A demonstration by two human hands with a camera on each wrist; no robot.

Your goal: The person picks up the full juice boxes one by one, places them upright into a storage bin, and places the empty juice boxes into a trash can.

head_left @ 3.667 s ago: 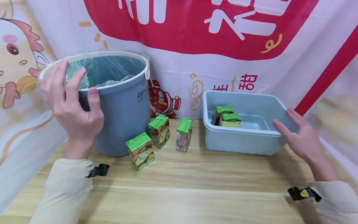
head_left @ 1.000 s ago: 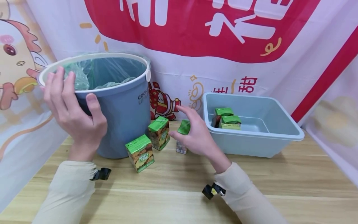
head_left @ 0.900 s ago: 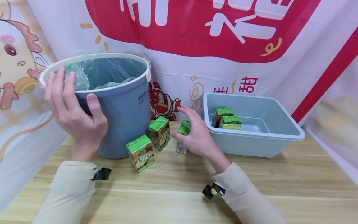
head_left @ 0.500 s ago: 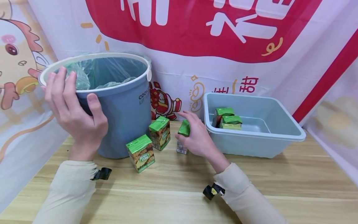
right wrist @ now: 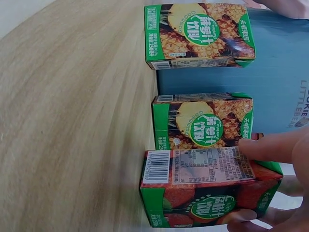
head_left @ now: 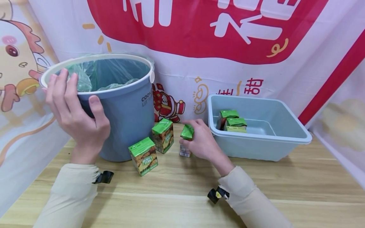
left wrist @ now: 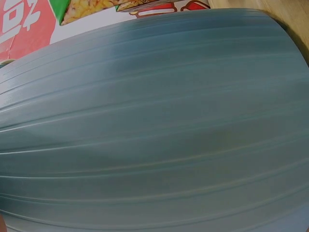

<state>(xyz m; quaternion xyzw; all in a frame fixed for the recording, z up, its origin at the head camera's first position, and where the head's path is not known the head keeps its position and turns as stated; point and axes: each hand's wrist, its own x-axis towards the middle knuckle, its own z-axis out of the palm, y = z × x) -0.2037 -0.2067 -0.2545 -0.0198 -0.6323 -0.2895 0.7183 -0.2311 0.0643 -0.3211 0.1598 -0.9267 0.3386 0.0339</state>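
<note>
My right hand pinches the upper part of a juice carton with a green top, which stands on the table. In the right wrist view this carton shows red fruit and a barcode, with a thumb on one side and fingertips on another. My left hand rests against a blue trash bin, fingertips over its white rim and thumb below it. The bin's ribbed wall fills the left wrist view. Two pineapple juice cartons, one nearer and one farther, stand beside the bin.
A light blue plastic tub stands on the right, with several green-topped cartons at its left end. A clear green bag lines the bin. Behind hangs a printed cloth; the wooden table spreads in front.
My right hand has left the tub's right edge and come over to the red-fruit carton. Its thumb and fingers have since closed in on the carton's top. My left hand stays at the rim.
</note>
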